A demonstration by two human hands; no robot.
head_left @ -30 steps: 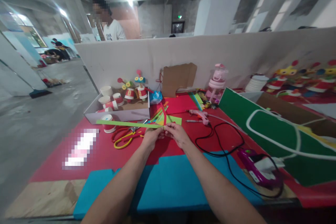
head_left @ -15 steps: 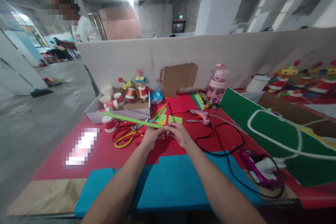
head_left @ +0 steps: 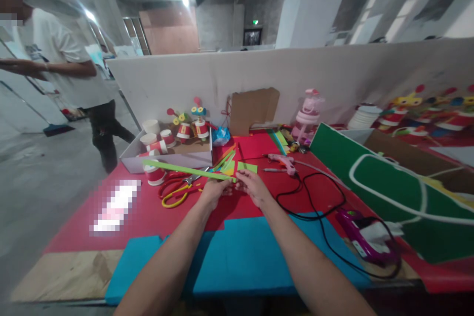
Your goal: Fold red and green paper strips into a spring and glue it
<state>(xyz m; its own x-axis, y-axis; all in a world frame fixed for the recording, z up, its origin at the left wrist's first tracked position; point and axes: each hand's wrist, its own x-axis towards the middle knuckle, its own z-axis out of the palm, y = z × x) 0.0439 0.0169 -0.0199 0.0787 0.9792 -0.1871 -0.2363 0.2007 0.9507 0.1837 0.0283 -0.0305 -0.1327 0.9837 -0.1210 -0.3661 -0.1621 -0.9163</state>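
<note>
My left hand (head_left: 217, 191) pinches a long, narrow light-green paper strip (head_left: 188, 170) close to its right end. The strip reaches out to the left, over the scissors. My right hand (head_left: 252, 186) meets the left at that same end, its fingers closed on the strip's tip; the fingertips partly hide each other. Scissors with yellow and red handles (head_left: 176, 201) lie left of my hands. Green paper pieces (head_left: 247, 168) and thin coloured strips (head_left: 224, 159) are just beyond my fingers.
A white box (head_left: 174, 160) holds paper cups and two cup figures. To the right are a pink glue gun (head_left: 283, 164) with a looping black cord, a purple power strip (head_left: 365, 239) and a green board (head_left: 385, 192). Blue sheets (head_left: 255, 252) line the front. A person (head_left: 70, 54) is at left.
My hands and the green strip have barely shifted; the strip's right end shows slightly more. The person at the left has moved further left and nearer.
</note>
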